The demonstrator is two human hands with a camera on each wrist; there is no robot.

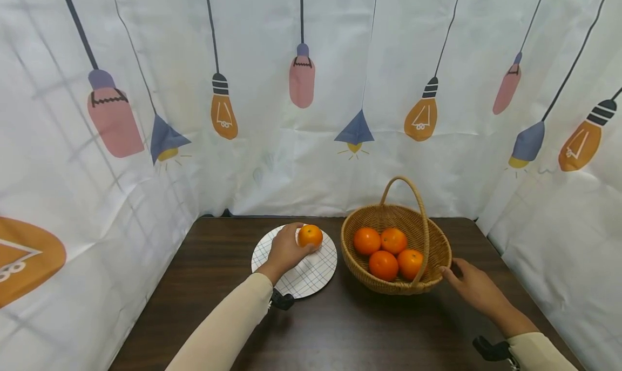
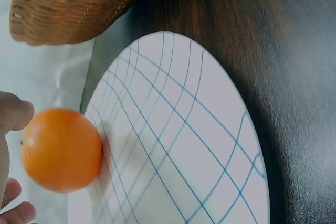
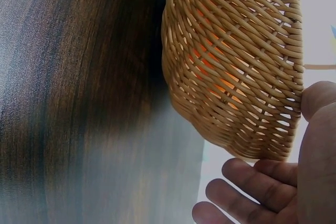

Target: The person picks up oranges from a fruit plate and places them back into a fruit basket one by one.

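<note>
On a round white plate (image 1: 311, 276) with blue grid lines sits a single orange (image 1: 310, 236). My left hand (image 1: 285, 248) is over it, thumb and fingers spread on either side. The left wrist view shows slim gaps between the fingertips and that orange (image 2: 62, 150). Right of the plate stands a wicker basket (image 1: 357, 265) with a tall handle, holding several oranges (image 1: 383, 265). My right hand (image 1: 473, 286) grips the basket's right edge. In the right wrist view the thumb lies at the rim and the fingers bend near the outer wicker wall (image 3: 236, 66).
Beneath everything is a dark wood-grain table (image 1: 350, 336). A white curtain (image 1: 272, 160) printed with hanging lamps and bulbs closes off the back and both sides. The basket's arched handle (image 1: 424, 225) rises above its right part.
</note>
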